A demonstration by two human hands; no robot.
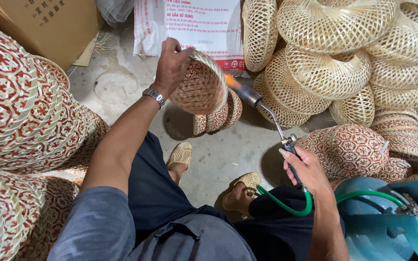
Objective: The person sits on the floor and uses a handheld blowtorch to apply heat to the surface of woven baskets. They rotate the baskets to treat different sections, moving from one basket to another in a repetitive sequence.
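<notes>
The left hand (171,65) grips a red-patterned woven basket (200,88) by its rim, fingers curled tight, while the right hand (302,169), fingers wrapped round the handle, plays a lit gas torch (255,98) over its side (singeing work, apparently), so turning it steadily matters next.

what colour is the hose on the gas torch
Green: the thin rubber hose loops from the metal gas torch in the right hand, clearest in the head view.

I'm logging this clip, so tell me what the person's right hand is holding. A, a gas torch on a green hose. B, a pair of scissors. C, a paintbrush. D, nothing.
A: the right hand grips a gas torch fed by a green hose, its flame aimed at the woven basket held up by the left hand.
</notes>
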